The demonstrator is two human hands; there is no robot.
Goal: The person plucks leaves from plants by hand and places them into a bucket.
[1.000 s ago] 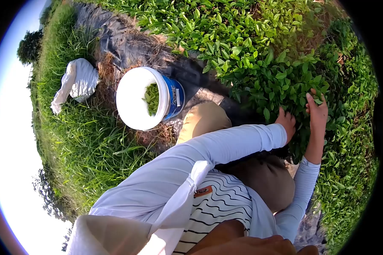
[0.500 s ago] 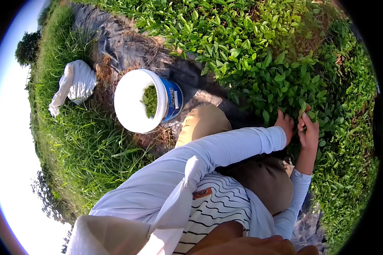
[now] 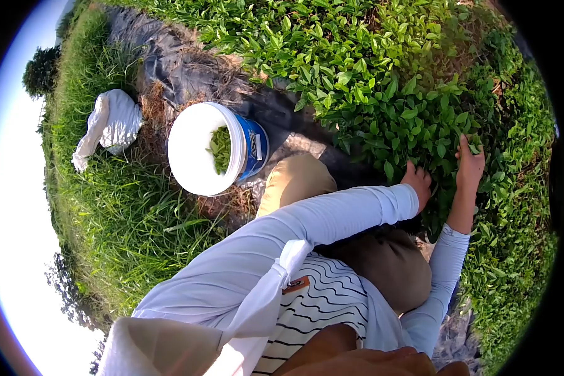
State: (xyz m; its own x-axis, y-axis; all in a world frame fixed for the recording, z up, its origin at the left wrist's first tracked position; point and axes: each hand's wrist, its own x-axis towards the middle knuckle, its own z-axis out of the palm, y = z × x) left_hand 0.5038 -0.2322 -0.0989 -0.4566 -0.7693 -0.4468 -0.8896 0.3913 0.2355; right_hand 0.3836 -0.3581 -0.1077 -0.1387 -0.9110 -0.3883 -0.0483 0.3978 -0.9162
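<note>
My left hand (image 3: 418, 185) reaches across my body to the lower edge of a leafy green bush (image 3: 413, 116). Its fingers are curled in among the leaves, and what they hold, if anything, is hidden. Just to the right, my right hand (image 3: 470, 168) is closed at the bush, thumb and fingers pinching a small green leaf (image 3: 475, 150). Left of my knee stands a white bucket (image 3: 197, 150) with a blue outer side, tilted toward me in the view. Picked green leaves (image 3: 220, 150) lie inside it.
A white sack (image 3: 119, 122) rests on the tall grass (image 3: 138, 219) left of the bucket. Black ground sheeting (image 3: 188, 66) with dry straw runs beside the bushes. My bent knee (image 3: 299, 182) lies between bucket and bush. More low bushes (image 3: 514, 250) spread along the right.
My right hand has moved a little right and up along the bush, away from my left hand. The left hand has barely shifted. Bucket and sack are unchanged.
</note>
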